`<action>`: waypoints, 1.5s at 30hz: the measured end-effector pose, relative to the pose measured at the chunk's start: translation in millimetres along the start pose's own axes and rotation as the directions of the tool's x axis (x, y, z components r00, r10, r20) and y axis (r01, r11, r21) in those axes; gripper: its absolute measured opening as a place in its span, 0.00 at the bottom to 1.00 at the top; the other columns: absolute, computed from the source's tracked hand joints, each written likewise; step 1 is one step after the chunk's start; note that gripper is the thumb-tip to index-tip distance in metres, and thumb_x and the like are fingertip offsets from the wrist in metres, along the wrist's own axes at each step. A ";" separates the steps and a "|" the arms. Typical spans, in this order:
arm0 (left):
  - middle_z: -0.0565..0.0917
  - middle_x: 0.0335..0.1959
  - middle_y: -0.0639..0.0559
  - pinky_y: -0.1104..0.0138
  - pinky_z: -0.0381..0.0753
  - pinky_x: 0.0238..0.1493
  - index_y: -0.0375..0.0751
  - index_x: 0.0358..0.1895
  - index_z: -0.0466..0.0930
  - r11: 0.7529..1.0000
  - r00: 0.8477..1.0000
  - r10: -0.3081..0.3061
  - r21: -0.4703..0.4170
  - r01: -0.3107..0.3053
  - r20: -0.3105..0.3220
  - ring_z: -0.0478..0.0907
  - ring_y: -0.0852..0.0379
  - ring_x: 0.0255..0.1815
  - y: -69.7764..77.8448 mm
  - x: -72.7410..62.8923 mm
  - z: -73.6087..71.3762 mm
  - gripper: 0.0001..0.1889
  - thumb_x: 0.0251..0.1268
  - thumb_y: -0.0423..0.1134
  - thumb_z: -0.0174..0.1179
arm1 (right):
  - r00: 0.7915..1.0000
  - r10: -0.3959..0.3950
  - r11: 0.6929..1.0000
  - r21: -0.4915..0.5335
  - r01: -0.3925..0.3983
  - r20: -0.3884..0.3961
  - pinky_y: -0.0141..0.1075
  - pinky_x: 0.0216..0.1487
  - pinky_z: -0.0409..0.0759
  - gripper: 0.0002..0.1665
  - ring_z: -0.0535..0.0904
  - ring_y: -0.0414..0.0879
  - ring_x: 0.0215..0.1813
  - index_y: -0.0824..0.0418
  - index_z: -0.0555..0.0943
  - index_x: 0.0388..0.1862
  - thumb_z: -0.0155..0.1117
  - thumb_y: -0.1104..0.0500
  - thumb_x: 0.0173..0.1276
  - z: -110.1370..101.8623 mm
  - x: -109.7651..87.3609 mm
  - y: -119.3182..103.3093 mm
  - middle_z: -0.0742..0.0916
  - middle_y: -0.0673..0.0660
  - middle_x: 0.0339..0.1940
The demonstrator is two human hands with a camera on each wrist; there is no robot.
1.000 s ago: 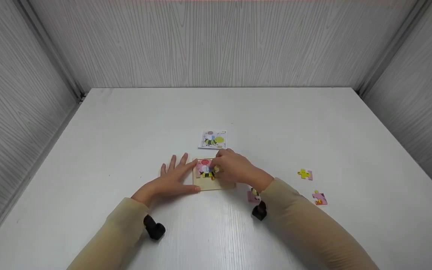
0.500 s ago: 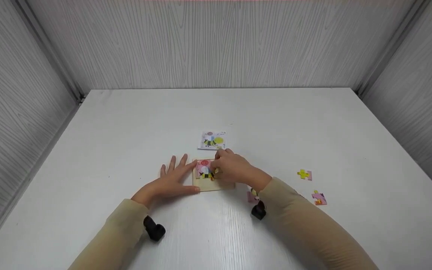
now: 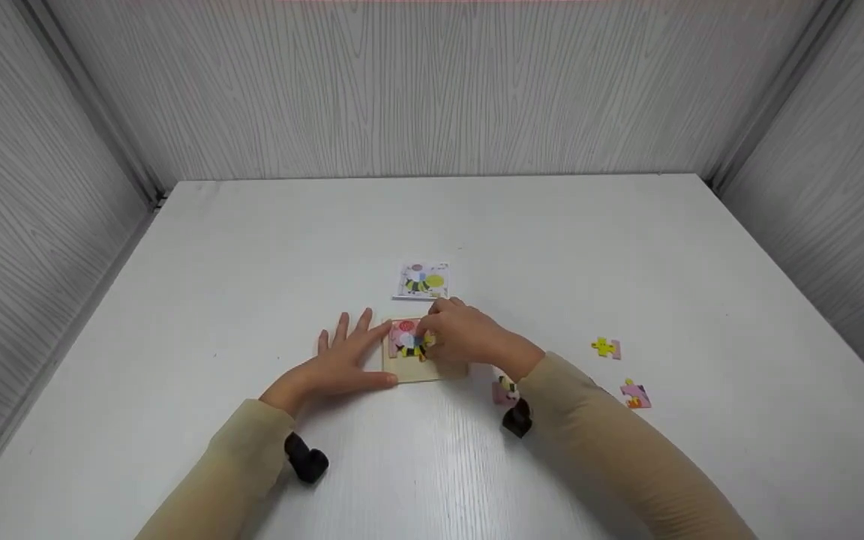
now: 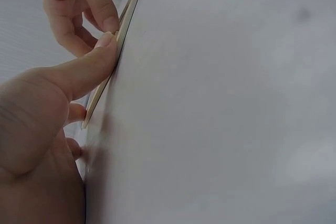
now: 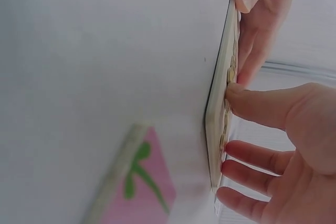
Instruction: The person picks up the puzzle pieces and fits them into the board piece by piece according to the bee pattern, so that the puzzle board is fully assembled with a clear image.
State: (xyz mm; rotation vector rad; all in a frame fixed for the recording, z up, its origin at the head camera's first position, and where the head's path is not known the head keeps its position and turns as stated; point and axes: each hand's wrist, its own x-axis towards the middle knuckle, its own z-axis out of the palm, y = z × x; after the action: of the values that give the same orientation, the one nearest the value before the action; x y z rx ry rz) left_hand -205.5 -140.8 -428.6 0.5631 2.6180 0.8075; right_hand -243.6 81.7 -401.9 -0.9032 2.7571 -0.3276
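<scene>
Steadied the wooden tray [image 3: 417, 373] on the bench [image 3: 252, 247] with the left hand [image 3: 334, 367] spread; touched the puzzle pieces [image 3: 404, 341] on it with the right hand [image 3: 466, 337], couldn't tell whether pinching. Probably risked popping some loose by pressing unevenly.

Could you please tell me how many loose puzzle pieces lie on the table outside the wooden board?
3: a mostly yellow piece at the right, a pink-and-orange piece below it in the head view, and a third piece beside the right sleeve, which may hide more.
</scene>
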 end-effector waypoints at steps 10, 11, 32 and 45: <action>0.32 0.75 0.44 0.42 0.20 0.62 0.52 0.74 0.47 1.000 1.000 -0.013 -0.009 0.013 0.004 0.18 0.41 0.71 1.4 -0.2 0.8 0.47 0.54 0.63 0.59 | 0.999 -0.045 0.991 0.129 0.045 -0.005 0.37 0.52 0.72 0.17 0.72 0.44 0.51 0.55 0.82 0.50 0.66 0.55 0.62 -2.8 -15.4 13.5 0.78 0.52 0.50; 0.32 0.75 0.44 0.42 0.20 0.62 0.52 0.74 0.47 1.000 1.000 -0.014 -0.007 0.014 0.003 0.18 0.41 0.71 1.3 0.0 0.8 0.47 0.54 0.63 0.59 | 0.999 -0.046 0.989 0.139 0.047 -0.009 0.37 0.52 0.72 0.17 0.72 0.44 0.50 0.56 0.82 0.50 0.66 0.55 0.62 -3.4 -17.3 14.9 0.78 0.52 0.50; 0.33 0.75 0.43 0.42 0.20 0.63 0.50 0.74 0.47 1.000 1.000 -0.005 0.004 0.005 -0.009 0.20 0.41 0.71 -2.0 2.3 4.2 0.48 0.53 0.63 0.59 | 0.987 -0.029 0.969 0.239 0.067 -0.159 0.45 0.57 0.70 0.16 0.73 0.50 0.56 0.62 0.81 0.49 0.64 0.58 0.63 -17.9 -64.9 60.3 0.81 0.54 0.50; 0.33 0.75 0.44 0.42 0.21 0.63 0.51 0.74 0.47 1.000 1.000 -0.006 0.012 0.006 -0.009 0.20 0.41 0.71 -0.3 1.7 2.5 0.48 0.54 0.64 0.58 | 0.977 0.007 0.965 0.257 0.049 -0.212 0.49 0.56 0.70 0.16 0.73 0.54 0.57 0.63 0.80 0.50 0.62 0.58 0.65 -22.0 -99.5 98.7 0.81 0.56 0.50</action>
State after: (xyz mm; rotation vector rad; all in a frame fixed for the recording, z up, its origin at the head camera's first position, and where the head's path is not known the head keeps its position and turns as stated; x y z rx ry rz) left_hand -206.0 -139.1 -431.1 0.5559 2.6330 0.7950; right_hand -225.9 222.3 -394.5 -0.8732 2.8003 -0.8139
